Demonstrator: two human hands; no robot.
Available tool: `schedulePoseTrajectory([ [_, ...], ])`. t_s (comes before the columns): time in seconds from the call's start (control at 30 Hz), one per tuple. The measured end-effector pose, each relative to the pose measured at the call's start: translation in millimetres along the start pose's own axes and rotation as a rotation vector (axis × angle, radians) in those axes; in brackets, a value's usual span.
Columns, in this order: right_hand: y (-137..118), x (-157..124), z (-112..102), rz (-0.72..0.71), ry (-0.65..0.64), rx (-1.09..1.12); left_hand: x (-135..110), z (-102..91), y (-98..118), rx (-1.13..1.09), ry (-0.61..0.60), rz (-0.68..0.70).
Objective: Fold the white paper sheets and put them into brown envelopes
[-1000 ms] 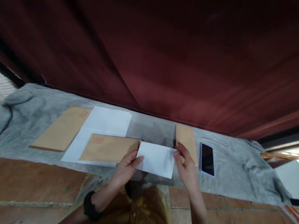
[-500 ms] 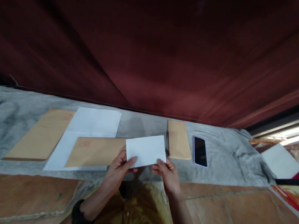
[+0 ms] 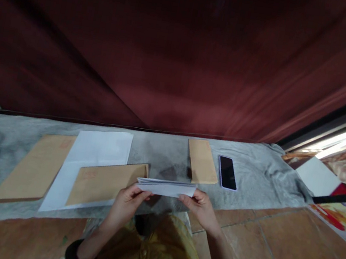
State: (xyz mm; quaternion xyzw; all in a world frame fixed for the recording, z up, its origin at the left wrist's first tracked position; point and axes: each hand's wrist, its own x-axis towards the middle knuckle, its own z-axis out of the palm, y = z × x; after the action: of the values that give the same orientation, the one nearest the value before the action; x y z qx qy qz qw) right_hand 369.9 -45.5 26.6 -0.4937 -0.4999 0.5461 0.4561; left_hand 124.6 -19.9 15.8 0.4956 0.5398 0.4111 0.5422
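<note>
Between my two hands is a folded sheet of white paper [image 3: 168, 189], seen nearly edge-on with its layers showing along the top. My left hand [image 3: 130, 199] pinches its left end, thumb in front. At the right end, my right hand [image 3: 200, 207] grips it the same way. Just beyond my left hand a brown envelope [image 3: 105, 180] lies on white sheets [image 3: 100, 148]. Farther left is a stack of brown envelopes [image 3: 33, 168]. Another brown envelope stack [image 3: 203, 163] lies beyond my right hand.
A phone [image 3: 228, 173] with a dark screen lies right of the envelopes on the grey cloth [image 3: 261, 175]. Behind hangs a dark red curtain [image 3: 183, 69]. Tiled floor [image 3: 287, 237] shows in front, and a colourful printed box [image 3: 341, 211] sits at the far right.
The folded paper has tilted from showing its broad face to nearly edge-on, and sits slightly lower. Both hands still hold its ends. The whole view has shifted a little.
</note>
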Motion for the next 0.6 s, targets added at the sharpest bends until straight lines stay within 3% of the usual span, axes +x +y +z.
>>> schedulePoseTrajectory([
  [0.23,-2,-12,-7,0.092,-0.018,0.002,-7,1.0,-2,0.191,-0.096,0.09],
  [0.33,4,-13,-6,0.149,0.046,0.026,-8,-4.2,-6,0.226,-0.207,0.086],
  [0.4,14,-10,-4,0.176,0.132,0.031,-3,-17.0,-7,0.301,-0.244,0.141],
  [0.5,35,-2,2,0.21,0.25,0.044,12,-48.5,-12,0.685,-0.176,0.248],
  [0.6,52,9,11,0.219,0.289,0.059,30,-77.8,-18,1.06,-0.179,0.183],
])
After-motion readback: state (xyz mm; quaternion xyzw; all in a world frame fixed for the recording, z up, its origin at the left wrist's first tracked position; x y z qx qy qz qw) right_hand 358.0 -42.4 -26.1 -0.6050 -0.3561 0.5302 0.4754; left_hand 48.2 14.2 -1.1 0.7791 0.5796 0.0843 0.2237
